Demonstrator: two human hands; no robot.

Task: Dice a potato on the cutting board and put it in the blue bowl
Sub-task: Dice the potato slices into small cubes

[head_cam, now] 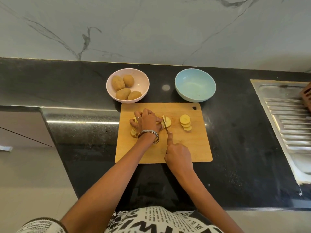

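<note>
On a wooden cutting board point(185, 148), the left hand point(146, 121) clamps a potato point(166, 122) while the right hand point(178, 155) grips a knife point(165, 126) slicing it. The blue bowl point(195, 87) sits at one o'clock.

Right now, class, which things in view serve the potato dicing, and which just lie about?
In use: wooden cutting board, half-sliced yellow potato, round potato slices, knife, empty blue bowl, both hands.
Lying about: pink bowl of whole potatoes, steel sink drainboard.

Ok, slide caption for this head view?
Left hand steadies potato, right hand slices with knife; blue bowl empty.
</note>
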